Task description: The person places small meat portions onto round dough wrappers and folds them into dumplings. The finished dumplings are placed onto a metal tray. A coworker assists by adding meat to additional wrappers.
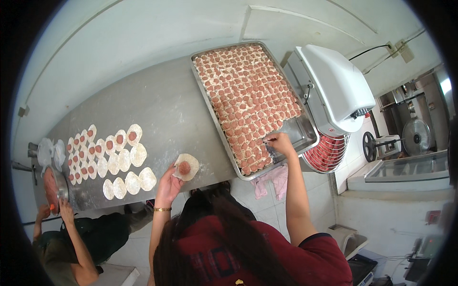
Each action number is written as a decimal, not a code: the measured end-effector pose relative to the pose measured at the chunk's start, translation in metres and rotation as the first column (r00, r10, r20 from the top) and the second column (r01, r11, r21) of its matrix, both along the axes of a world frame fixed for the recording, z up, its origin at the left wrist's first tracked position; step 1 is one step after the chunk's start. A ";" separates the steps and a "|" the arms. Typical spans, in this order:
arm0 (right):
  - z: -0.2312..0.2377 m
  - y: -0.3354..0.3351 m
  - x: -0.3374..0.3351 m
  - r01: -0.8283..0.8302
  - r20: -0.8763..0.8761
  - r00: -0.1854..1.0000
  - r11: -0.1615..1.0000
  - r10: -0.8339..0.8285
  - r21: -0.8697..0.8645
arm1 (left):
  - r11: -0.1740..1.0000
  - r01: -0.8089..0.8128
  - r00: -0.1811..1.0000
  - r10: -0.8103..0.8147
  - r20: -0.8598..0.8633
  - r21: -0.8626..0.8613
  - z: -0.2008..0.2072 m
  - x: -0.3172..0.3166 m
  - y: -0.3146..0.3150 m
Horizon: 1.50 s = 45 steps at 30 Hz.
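1. We saw the left hand (pixel 168 185) raised over the near edge of the steel desk (pixel 164 102), its fingers clamped around a round dough wrapper (pixel 186 167) with a lump of pink meat filling (pixel 184 168) at its centre.
2. The right hand (pixel 279 143) reached into the near end of a large metal tray (pixel 305 133); its fingers were drawn together on a small utensil at the edge of the rows of meat portions (pixel 248 97), though we could not tell what kind it was.
3. The tray's near right corner lay bare.
4. To the left on the desk lay rows of flat wrappers (pixel 126 159), the farther ones topped with filling, the nearer ones plain.
5. At the far left, another person's hands (pixel 55 209) held a metal bowl (pixel 57 188) of meat.
6. A white dough mixer (pixel 334 90) stood just right of the tray, and a pink cloth (pixel 272 181) hung below the desk edge.
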State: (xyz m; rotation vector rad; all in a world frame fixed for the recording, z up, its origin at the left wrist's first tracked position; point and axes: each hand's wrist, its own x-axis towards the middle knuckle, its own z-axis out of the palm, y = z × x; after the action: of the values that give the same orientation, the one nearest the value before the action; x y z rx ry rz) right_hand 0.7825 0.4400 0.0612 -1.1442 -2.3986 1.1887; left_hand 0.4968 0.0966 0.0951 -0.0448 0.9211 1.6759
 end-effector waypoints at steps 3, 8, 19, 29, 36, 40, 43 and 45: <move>0.020 -0.008 -0.013 0.046 0.180 0.982 0.994 -0.064 0.101 | 0.999 0.035 0.999 -0.036 -0.031 -0.008 0.004 0.001 0.004; 0.066 -0.054 -0.058 0.164 -0.011 0.986 0.986 -0.164 0.003 | 0.989 0.090 0.995 -0.084 -0.058 0.117 0.016 0.004 0.016; -0.024 -0.193 -0.171 0.055 -0.234 0.926 0.718 -0.298 -0.694 | 0.857 -0.028 0.631 -0.383 -0.674 -0.514 -0.029 -0.004 0.034; -0.027 -0.195 -0.160 0.014 -0.256 0.845 0.498 -0.470 -0.867 | 0.910 -0.141 0.364 -0.319 -0.875 -0.390 -0.052 0.002 0.025; -0.031 -0.202 -0.158 -0.055 -0.395 0.895 0.830 -0.206 -0.555 | 0.933 0.054 0.563 -0.322 -0.761 -0.355 -0.054 -0.001 0.017; -0.034 -0.196 -0.159 -0.060 -0.373 0.912 0.843 -0.172 -0.534 | 0.973 0.080 0.823 -0.186 -0.537 -0.216 -0.054 0.001 0.018; -0.028 -0.192 -0.159 -0.085 -0.379 0.887 0.711 -0.266 -0.698 | 0.987 0.050 0.903 -0.109 -0.416 -0.151 -0.053 -0.001 0.019; -0.019 -0.192 -0.158 -0.149 -0.445 0.843 0.664 -0.303 -0.733 | 0.994 0.027 0.932 -0.064 -0.357 -0.107 -0.052 -0.002 0.020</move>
State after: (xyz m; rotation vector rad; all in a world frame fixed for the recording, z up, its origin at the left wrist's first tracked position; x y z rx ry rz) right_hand 0.6243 0.2485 0.0422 -0.8740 -1.4002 2.2233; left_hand 0.4948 0.1168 0.0434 0.2225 1.2721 1.6209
